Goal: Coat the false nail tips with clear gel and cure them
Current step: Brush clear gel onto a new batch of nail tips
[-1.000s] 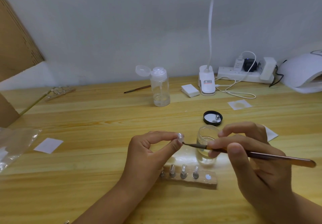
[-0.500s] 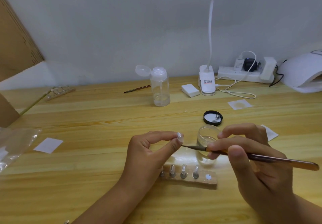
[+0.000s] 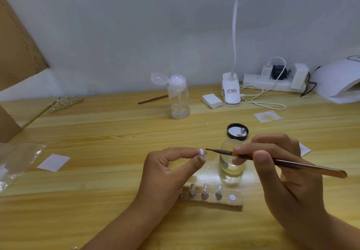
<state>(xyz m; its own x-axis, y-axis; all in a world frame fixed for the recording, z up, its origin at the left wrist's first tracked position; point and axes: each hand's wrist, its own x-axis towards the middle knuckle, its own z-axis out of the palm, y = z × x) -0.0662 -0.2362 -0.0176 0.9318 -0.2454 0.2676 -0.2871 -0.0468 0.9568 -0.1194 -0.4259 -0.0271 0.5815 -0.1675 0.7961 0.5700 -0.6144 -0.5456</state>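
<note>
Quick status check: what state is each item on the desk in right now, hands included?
Left hand: pinching one nail tip.
Right hand: gripping brush, bristles at that tip's edge, contact unclear.
Gel jar: open, lid lying upturned behind it.
Pump bottle: flip cap open.
Wooden holder: three tips showing upright, rightmost spot empty.
Desk lamp: on.

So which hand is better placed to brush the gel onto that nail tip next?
Right. The right hand holds the brush, its bristles pointed at the nail tip and close beside it. The left hand is pinching that tip between thumb and forefinger, so it likely just steadies it.
</note>
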